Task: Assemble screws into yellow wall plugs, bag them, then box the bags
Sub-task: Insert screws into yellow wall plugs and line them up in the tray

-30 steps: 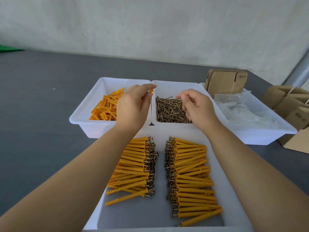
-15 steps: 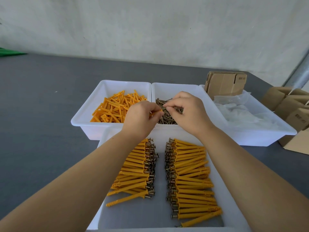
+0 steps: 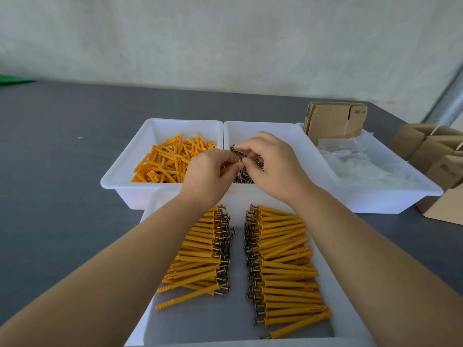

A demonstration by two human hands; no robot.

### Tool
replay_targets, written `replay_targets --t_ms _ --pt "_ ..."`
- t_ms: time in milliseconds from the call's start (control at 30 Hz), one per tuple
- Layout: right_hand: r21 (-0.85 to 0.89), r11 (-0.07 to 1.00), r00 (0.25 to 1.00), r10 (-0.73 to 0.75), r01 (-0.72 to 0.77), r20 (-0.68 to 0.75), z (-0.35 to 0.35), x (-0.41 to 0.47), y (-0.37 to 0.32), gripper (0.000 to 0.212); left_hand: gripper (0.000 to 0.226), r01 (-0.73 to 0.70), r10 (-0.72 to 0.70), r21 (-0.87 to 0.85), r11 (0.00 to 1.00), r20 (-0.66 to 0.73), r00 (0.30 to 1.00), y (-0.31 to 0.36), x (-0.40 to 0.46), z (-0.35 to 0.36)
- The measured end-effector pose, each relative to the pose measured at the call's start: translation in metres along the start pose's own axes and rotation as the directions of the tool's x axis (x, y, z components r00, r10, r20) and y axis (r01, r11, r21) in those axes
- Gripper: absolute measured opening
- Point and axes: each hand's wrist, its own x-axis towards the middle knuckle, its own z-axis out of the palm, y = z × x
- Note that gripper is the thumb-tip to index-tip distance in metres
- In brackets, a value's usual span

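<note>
Over the screw bin (image 3: 288, 136): left hand (image 3: 205, 176) pinching plug (image 3: 231, 166), right hand (image 3: 273, 166) pinching screw (image 3: 238, 153) at its mouth. Light, stiff, likely slippery plastic; best gripped mid-shaft, screw near the head.

A dark grey desk (image 3: 62, 196) runs back to a pale wall. Four white plastic trays rest directly on it: three side by side in a row, the left tray (image 3: 125, 182), the middle tray (image 3: 263, 126) touching it, and the right tray (image 3: 400, 199). The near tray (image 3: 147, 319) lies in front of them. Brown cardboard boxes (image 3: 436, 156) sit on the desk just beside the right tray. Something green (image 3: 12, 78) shows at the far left edge.
</note>
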Motion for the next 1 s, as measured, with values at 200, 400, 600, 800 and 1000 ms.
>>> replay_targets --t_ms 200,400,600,800,1000 --pt "0.350 0.933 0.995 0.098 -0.081 -0.032 0.005 -0.002 -0.011 0.039 0.009 -0.075 0.076 -0.097 0.992 0.006 0.997 0.011 -0.003 0.001" --pt "0.325 0.926 0.951 0.259 -0.194 -0.171 0.002 -0.003 0.012 0.042 0.040 0.050 -0.052 -0.384 0.922 0.005 0.999 0.016 -0.005 -0.004" --pt "0.346 0.868 0.871 0.442 -0.356 -0.214 0.000 -0.006 0.034 0.040 0.016 0.147 -0.041 -0.608 0.780 0.186 0.982 0.032 -0.008 -0.001" --pt "0.403 0.799 0.807 0.554 -0.446 -0.205 0.000 -0.007 0.045 0.039 0.018 0.304 0.110 -0.647 0.700 0.518 0.849 0.043 -0.016 0.000" --pt "0.397 0.790 0.806 0.565 -0.467 -0.175 0.002 -0.006 0.049 0.037 0.015 0.094 0.145 -0.312 0.945 0.662 0.735 0.054 -0.028 0.014"
